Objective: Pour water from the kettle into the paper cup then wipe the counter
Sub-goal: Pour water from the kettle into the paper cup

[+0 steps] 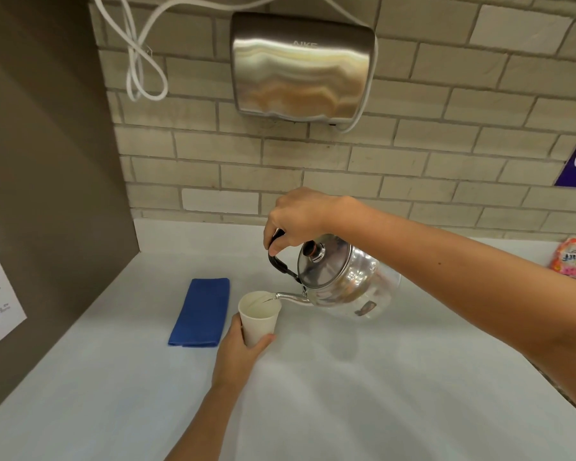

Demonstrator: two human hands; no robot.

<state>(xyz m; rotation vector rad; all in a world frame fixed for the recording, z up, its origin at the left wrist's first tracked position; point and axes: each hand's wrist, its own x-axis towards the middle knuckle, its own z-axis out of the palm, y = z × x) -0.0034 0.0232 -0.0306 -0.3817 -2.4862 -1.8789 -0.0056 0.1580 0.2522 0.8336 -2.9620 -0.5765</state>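
Observation:
A shiny steel kettle [343, 281] hangs tilted to the left above the white counter [346, 394]. My right hand [296, 217] grips its black handle from above. Its spout tip sits over the rim of a white paper cup [258, 316], and a thin stream of water runs into the cup. My left hand [238, 354] wraps the lower part of the cup from the near side. A folded blue cloth [202, 312] lies flat on the counter just left of the cup.
A steel hand dryer [300, 68] hangs on the tiled wall above, with a looped white cable [143, 64] to its left. A grey side panel [47, 194] bounds the counter on the left. An orange detergent packet [574, 262] stands at the far right.

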